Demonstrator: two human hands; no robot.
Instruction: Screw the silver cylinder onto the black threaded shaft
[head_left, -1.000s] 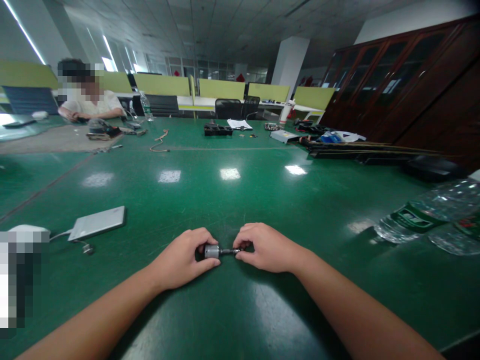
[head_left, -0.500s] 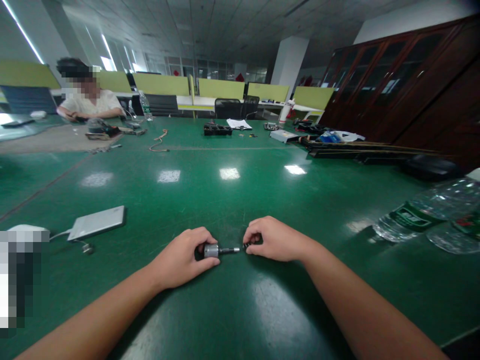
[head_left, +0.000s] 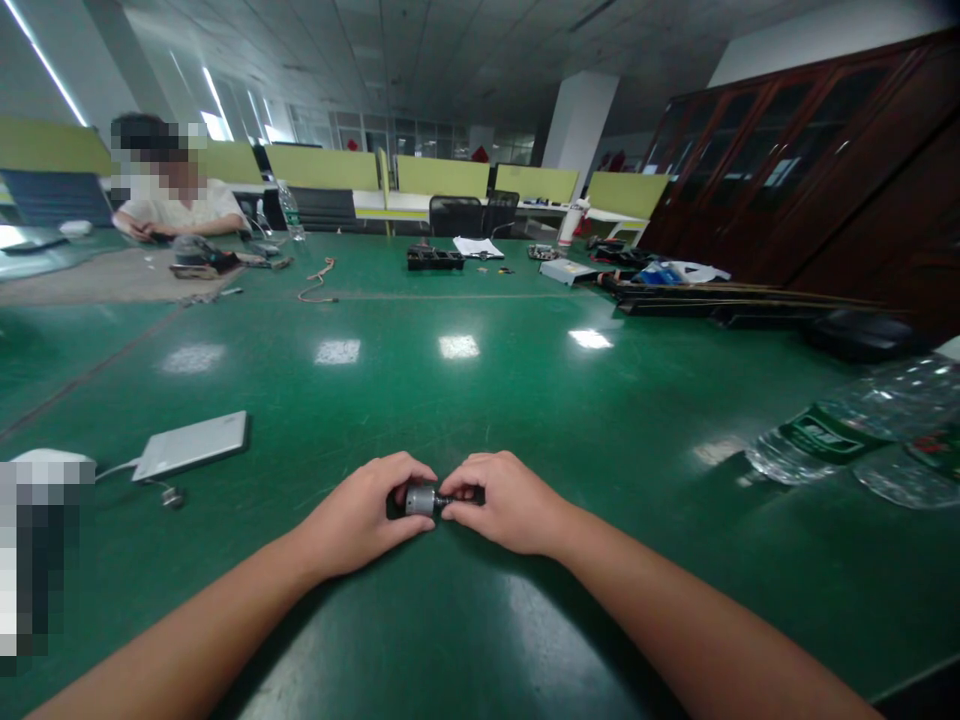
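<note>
A small silver cylindrical motor with a thin shaft lies on the green table just in front of me. My left hand grips its body from the left. My right hand pinches a small black part at the shaft, close against the motor's end. The shaft is mostly hidden by my right fingers. Both forearms rest low over the table.
A flat grey device with a cable lies to the left. Clear plastic water bottles lie at the right. Black trays, papers and long dark bars sit farther back. Another person works at the far left.
My right hand had drawn away to the right, baring the shaft; it has now come back left and closed against the motor's end. My left hand stayed in place.
</note>
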